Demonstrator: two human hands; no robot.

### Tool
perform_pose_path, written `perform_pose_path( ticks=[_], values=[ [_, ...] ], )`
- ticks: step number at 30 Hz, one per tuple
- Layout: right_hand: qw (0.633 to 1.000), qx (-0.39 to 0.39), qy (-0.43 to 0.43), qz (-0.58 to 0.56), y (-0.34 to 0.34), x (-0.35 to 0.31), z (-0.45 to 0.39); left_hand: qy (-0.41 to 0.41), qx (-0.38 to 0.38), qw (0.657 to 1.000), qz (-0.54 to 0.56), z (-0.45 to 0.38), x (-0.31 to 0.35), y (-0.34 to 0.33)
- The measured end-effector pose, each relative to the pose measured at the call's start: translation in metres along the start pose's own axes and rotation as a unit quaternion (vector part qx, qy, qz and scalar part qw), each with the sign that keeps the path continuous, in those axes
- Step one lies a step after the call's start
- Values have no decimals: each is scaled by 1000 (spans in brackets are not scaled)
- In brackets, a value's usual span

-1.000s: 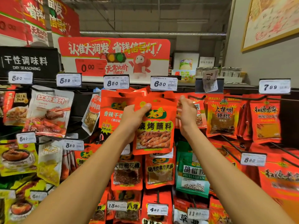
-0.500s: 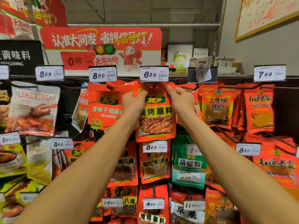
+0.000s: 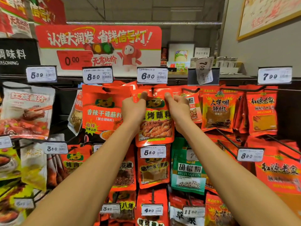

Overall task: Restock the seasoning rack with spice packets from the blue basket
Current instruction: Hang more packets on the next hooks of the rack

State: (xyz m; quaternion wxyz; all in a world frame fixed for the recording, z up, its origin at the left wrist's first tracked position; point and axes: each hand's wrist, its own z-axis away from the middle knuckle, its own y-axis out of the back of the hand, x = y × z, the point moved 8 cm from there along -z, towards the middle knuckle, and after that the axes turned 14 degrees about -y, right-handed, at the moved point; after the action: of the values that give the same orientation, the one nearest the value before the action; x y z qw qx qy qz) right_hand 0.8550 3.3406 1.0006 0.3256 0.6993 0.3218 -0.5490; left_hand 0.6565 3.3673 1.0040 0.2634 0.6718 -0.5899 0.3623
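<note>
An orange barbecue dip spice packet [image 3: 155, 126] hangs at the top row of the seasoning rack, under the 6.30 price tag [image 3: 152, 75]. My left hand [image 3: 133, 108] pinches its upper left corner and my right hand [image 3: 176, 106] pinches its upper right corner. The packet's hang hole sits at the black hook [image 3: 152, 90] between my thumbs. The blue basket is out of view.
Neighbouring hooks carry a red dry-dip packet [image 3: 101, 111] on the left and chilli packets [image 3: 218, 111] on the right. A green pepper powder packet [image 3: 187, 170] and more red packets hang below. Black hook arms [image 3: 228, 141] stick out toward me at the right.
Both hands raised the orange packet from chest height up to the hook under the 6.30 tag, and my view moved closer to the rack.
</note>
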Motion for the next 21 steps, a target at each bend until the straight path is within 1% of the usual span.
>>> perform_pose_path(
  ticks=[3,5,8,10,13,15,18,21],
  values=[
    [999,14,52,-2,6,8,-1,-82,16,994,-73,12,1,8],
    [997,24,70,21,5,7,-3,-88,9,991,-96,13,-8,4],
    [996,47,41,59,0,4,-18,-6,0,992,-125,0,-31,-9],
    [996,54,9,72,-4,5,-32,19,7,989,-146,-14,-37,-16],
    [990,48,-8,134,-9,4,-49,57,2,980,-191,-29,-41,-24],
    [986,39,-32,157,-11,6,-58,83,7,980,-182,-34,-42,-29],
    [987,30,-64,147,-9,9,-62,113,14,980,-162,-34,-40,-34],
    [988,30,-63,138,-3,10,-54,123,25,985,-119,-27,-40,-34]
  ],
)
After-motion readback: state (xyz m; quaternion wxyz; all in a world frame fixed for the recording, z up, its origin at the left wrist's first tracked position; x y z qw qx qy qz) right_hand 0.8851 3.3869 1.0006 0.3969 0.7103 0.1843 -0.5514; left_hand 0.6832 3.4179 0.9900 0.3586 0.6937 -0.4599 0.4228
